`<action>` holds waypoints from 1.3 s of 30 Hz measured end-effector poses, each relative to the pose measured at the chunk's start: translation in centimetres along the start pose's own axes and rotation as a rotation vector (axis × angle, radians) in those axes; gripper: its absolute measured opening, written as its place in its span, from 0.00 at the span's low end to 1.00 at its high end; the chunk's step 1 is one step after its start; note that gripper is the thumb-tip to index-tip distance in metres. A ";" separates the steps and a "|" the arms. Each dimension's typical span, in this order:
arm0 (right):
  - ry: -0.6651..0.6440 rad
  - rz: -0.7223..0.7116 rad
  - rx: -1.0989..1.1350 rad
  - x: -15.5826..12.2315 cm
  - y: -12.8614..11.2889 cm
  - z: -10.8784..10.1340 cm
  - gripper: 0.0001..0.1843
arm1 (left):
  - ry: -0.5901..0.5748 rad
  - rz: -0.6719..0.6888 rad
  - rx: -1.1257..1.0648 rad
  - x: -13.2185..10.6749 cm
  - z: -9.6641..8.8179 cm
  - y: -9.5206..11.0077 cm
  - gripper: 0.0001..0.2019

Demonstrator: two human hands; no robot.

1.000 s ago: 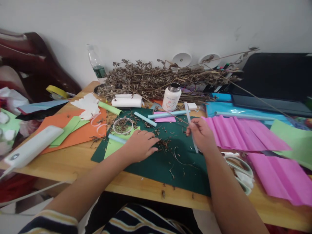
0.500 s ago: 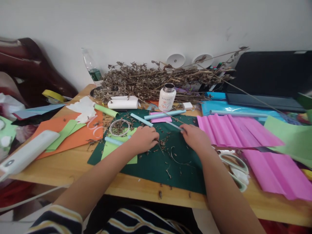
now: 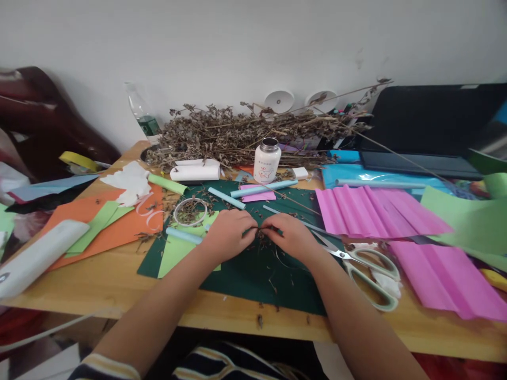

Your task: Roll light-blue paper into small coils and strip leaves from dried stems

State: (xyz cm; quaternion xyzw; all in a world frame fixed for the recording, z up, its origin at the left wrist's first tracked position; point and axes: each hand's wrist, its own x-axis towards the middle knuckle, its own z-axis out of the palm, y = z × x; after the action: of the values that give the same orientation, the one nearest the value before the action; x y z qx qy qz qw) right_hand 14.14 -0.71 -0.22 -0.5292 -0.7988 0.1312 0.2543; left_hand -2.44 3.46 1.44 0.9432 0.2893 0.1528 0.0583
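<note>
Above the green mat [image 3: 253,287], my left hand [image 3: 226,236] and my right hand [image 3: 293,237] almost meet, fingertips pinched. A thin, dark dried plant stem [image 3: 260,228] runs between them, held from both sides; most of it is hidden by the fingers. Loose dried leaf bits lie on the mat around them. Beyond my left hand are a round ring [image 3: 190,212] with leaf crumbs inside and a pale blue paper tube [image 3: 184,235] on light green paper [image 3: 174,256]. Scissors [image 3: 370,264] rest slightly apart, right of my right forearm.
A white bottle without a lid [image 3: 267,161] stands behind the mat, before a heap of dried plants [image 3: 222,132]. Pink crepe paper [image 3: 376,211] covers part of the right side. Orange paper [image 3: 111,227] and a white glue gun-like tool [image 3: 47,256] lie left.
My right hand has moved left and closer, leaving the thin pale blue strip it was touching. Its fingers now pinch the dried stem at my left hand. The scissors show more fully.
</note>
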 end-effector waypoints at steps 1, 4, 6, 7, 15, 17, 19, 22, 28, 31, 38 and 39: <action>-0.009 0.009 0.010 0.0 0.1 0.0 0.05 | 0.017 -0.010 -0.046 -0.1 0.2 -0.1 0.09; -0.038 0.035 0.038 -0.1 0.4 -0.4 0.05 | 0.041 -0.059 -0.188 -0.4 0.5 -0.5 0.07; -0.059 0.058 0.073 -0.2 0.3 -0.7 0.05 | 0.067 -0.107 -0.274 -0.6 0.5 -0.8 0.07; -0.077 0.071 0.096 -0.2 0.3 -0.8 0.05 | 0.090 -0.138 -0.312 -0.7 0.5 -1.0 0.06; -0.323 0.014 0.098 -0.1 -1.3 0.3 0.08 | 0.230 -0.292 -0.441 -1.0 0.1 -1.5 0.06; -0.319 -0.054 0.102 -0.1 -2.1 1.0 0.07 | 0.276 -0.294 -0.439 -1.0 0.2 -1.6 0.06; -0.313 -0.126 0.124 0.0 -2.8 1.6 0.07 | 0.330 -0.309 -0.432 -1.0 0.3 -1.7 0.06; -0.303 -0.186 0.095 0.1 -3.3 2.1 0.07 | 0.395 -0.358 -0.431 -1.0 0.4 -2.0 0.05; -0.298 -0.133 -0.100 0.0 -2.5 1.9 0.08 | 0.399 -0.422 -0.456 -0.9 0.4 -2.1 0.05; -0.302 -0.109 -0.146 0.0 -2.0 1.5 0.07 | 0.384 -0.415 -0.448 -0.8 0.5 -2.0 0.05; -0.334 -0.014 -0.203 -0.1 -1.5 0.5 0.07 | 0.128 -0.339 -0.380 -1.0 -0.1 -3.0 0.05; -0.339 0.004 -0.209 -0.1 -1.5 0.4 0.07 | 0.072 -0.303 -0.366 -1.1 -0.4 -3.3 0.05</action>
State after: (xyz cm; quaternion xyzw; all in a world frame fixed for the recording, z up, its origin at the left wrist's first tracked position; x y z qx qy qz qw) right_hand 12.83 -1.40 0.09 -0.5248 -0.8383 0.1352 0.0593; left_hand -5.16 5.54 0.85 0.8566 0.3969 0.2256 0.2404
